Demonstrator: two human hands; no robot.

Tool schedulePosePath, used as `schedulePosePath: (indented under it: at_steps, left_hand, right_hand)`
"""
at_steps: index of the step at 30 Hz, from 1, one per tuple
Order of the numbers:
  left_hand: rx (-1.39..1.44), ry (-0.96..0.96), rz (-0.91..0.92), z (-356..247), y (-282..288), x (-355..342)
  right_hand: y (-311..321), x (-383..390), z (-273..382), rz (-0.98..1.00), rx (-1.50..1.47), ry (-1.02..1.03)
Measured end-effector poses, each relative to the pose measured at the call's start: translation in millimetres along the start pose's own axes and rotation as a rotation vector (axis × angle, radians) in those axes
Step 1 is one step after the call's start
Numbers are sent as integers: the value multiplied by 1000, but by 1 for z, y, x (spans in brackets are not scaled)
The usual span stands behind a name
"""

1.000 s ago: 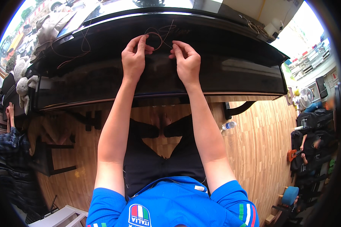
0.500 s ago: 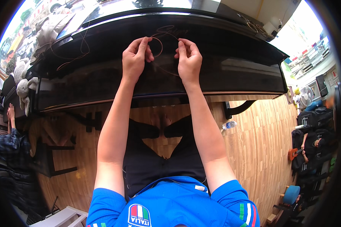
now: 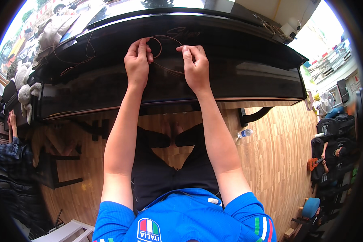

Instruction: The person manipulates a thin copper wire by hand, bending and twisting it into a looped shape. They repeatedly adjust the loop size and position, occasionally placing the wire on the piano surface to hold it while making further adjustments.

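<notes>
My left hand (image 3: pixel 137 62) pinches a small coil of thin copper-coloured wire (image 3: pixel 160 48) between thumb and fingertips. From the coil, one strand arches over to my right hand (image 3: pixel 197 66), whose thumb and index finger are pinched together on it. A lower stretch of the wire also sags between the two hands. Both hands are held up in front of a glossy black piano (image 3: pixel 238 76), its lid over the keys closed. Another loose length of thin wire (image 3: pixel 93 51) hangs in loops at the piano's left.
A grey plush toy (image 3: pixel 25 93) leans at the piano's left end. On the wooden floor (image 3: pixel 266 161) lies a plastic bottle (image 3: pixel 245 133). A dark stool (image 3: pixel 54 171) is at left. People sit at both sides, one holding a small guitar-like instrument (image 3: pixel 313 163).
Both hands have shifted a little to the left, the right one also slightly lower. The coil moved along with my left hand, and the strand still spans between them.
</notes>
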State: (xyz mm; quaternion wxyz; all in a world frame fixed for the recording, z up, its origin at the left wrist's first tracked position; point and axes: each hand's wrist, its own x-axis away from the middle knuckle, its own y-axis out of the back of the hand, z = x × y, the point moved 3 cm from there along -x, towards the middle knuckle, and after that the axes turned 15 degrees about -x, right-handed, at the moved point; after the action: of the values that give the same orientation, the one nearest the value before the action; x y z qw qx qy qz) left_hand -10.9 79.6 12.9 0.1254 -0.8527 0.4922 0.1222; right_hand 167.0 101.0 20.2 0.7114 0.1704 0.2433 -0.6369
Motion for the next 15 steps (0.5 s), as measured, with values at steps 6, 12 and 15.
schedulePosePath:
  at_steps: [6,12,15]
  left_hand:
    - [9,23,107,-3,0,1]
    - [-87,-7,247,-3,-4,2]
    - [-111,-17,256,-1,-5,2]
  right_hand:
    - [-2,-2,-8,27,35,29]
    - [1,-3,-11,-38,-236,-104]
    - [2,-5,-13,-88,-472,-164]
